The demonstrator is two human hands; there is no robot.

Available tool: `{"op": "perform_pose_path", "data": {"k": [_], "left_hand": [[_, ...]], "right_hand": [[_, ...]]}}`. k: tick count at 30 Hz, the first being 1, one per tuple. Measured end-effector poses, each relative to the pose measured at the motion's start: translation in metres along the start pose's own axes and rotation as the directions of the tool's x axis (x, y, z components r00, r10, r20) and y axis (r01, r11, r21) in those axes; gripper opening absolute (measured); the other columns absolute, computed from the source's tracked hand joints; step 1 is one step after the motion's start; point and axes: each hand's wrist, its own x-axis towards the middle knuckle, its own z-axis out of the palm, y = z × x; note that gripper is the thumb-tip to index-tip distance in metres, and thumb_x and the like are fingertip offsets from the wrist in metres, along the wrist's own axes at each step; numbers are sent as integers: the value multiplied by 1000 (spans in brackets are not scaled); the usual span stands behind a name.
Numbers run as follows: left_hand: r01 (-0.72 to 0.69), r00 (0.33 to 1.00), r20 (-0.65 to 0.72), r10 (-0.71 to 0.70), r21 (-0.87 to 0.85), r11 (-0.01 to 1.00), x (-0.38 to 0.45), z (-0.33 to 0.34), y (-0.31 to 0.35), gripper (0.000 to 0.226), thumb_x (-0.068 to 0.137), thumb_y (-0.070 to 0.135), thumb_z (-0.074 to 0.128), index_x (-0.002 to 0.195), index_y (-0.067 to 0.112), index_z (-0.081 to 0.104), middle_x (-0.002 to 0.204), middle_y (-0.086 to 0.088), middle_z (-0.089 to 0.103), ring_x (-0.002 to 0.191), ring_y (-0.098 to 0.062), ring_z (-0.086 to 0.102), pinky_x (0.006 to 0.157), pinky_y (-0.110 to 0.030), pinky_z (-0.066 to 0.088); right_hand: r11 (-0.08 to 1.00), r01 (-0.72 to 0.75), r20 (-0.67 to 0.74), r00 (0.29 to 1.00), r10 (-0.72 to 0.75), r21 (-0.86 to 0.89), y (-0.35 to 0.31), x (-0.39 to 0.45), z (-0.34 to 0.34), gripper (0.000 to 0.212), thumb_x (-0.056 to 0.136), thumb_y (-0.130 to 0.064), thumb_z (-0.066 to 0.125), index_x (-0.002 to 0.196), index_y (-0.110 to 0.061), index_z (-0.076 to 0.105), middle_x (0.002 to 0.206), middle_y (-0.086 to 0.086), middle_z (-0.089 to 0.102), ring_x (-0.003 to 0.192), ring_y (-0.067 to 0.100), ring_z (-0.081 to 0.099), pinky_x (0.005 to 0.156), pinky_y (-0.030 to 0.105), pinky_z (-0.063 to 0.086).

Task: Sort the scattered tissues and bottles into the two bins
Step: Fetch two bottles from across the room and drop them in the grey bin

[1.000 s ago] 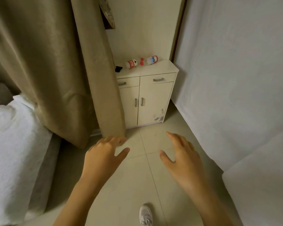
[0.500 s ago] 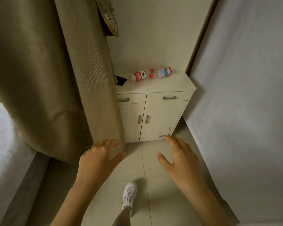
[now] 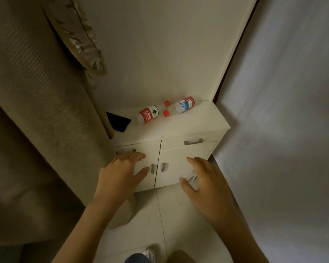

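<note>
Neither hand holds anything: the left hand (image 3: 122, 171) and the right hand (image 3: 205, 185) are both stretched forward with fingers loosely spread, seen in front of the doors of a low white cabinet (image 3: 179, 133). Whether the fingertips touch the doors cannot be told.

Nearest, at the bottom edge, a white shoe (image 3: 149, 253) stands on a pale tiled floor (image 3: 179, 215). A heavy beige curtain (image 3: 36, 111) fills the left side and hangs down to the floor, covering the cabinet's left end. A white sheet (image 3: 283, 130) drapes the right side, close against the cabinet's right end.

Beyond the hands, the cabinet shows two doors with grey handles and, above them, two drawers. On its top lie two clear plastic bottles on their sides. The left bottle (image 3: 146, 116) has a red label with white characters and a green mark; the right bottle (image 3: 182, 106), a little farther back, has a blue-and-white label with a red band. Their red-capped necks point toward each other near the middle. A black object (image 3: 118, 122) lies just left of the left bottle, partly behind the curtain.

Farthest is a plain cream wall (image 3: 160, 54), with an ornate carved frame (image 3: 78, 38) leaning out from behind the curtain.
</note>
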Motion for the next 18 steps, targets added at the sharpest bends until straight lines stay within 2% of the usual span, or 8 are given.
{"op": "perform_pose_path", "data": {"k": [2,7,13,16,18], "left_hand": [[6,1000,5,-6,-12,1000,27,6,0,39,88,49,57,124,33,58,119,14,62,101,-10,62,80,-28,53],[28,1000,10,-28,11,1000,90,29,-3,37,85,46,62,117,28,64,108,9,69,90,-10,67,72,-27,55],[115,993,-18,-114,40,993,171,56,2,43,88,47,59,126,27,59,120,7,65,100,-13,65,82,-31,55],[146,989,-18,-145,79,986,212,70,1,46,87,48,59,126,24,59,119,3,67,101,-16,65,86,-36,54],[172,985,-8,-173,164,971,235,81,1,47,85,47,63,124,20,61,118,-2,68,102,-22,66,91,-42,51]], "right_hand": [[1000,-1,14,1000,1,-16,6,28,-2,60,91,-52,47,145,-33,29,150,-9,34,137,11,30,110,33,35],[999,36,34,999,-35,-23,26,107,-3,60,90,-53,48,144,-32,31,149,-9,37,137,12,32,111,32,34],[993,122,70,990,-121,-10,52,215,-2,59,90,-52,50,142,-31,35,147,-5,41,133,15,39,105,38,42],[988,150,99,984,-147,-33,65,263,-5,58,91,-50,48,144,-29,33,150,-3,36,138,17,32,111,38,35],[984,162,132,980,-152,-69,75,291,-6,59,92,-50,47,145,-29,31,152,-2,33,140,17,29,113,35,31]]}}
